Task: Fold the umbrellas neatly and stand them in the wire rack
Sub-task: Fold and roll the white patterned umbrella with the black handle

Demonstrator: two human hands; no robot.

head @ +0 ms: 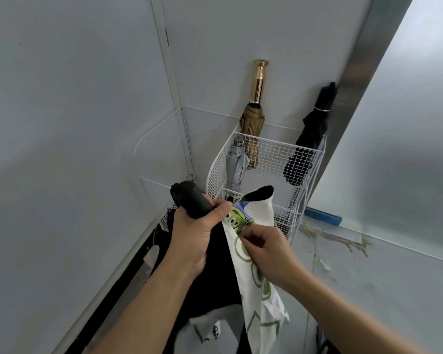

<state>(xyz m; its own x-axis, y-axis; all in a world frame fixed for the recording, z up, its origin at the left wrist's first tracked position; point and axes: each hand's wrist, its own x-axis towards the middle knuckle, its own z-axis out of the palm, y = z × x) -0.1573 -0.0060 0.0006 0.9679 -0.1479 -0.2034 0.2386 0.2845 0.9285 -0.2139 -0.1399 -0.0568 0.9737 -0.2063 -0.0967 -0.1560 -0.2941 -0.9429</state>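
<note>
My left hand (196,236) grips the black handle (191,199) of a collapsed umbrella whose white canopy (258,284) carries green cartoon prints over a black lining. My right hand (264,251) pinches a fold of that white canopy just below the handle. Behind them stands the white wire rack (274,149) in the corner. In it stand a grey folded umbrella (235,164), a tan umbrella with a gold handle (253,118) and a black umbrella (310,139) leaning at the right.
Grey walls close in on the left and behind the rack. A metal door frame (356,80) runs up at the right. A blue strip (322,217) lies on the stained floor by the rack's foot.
</note>
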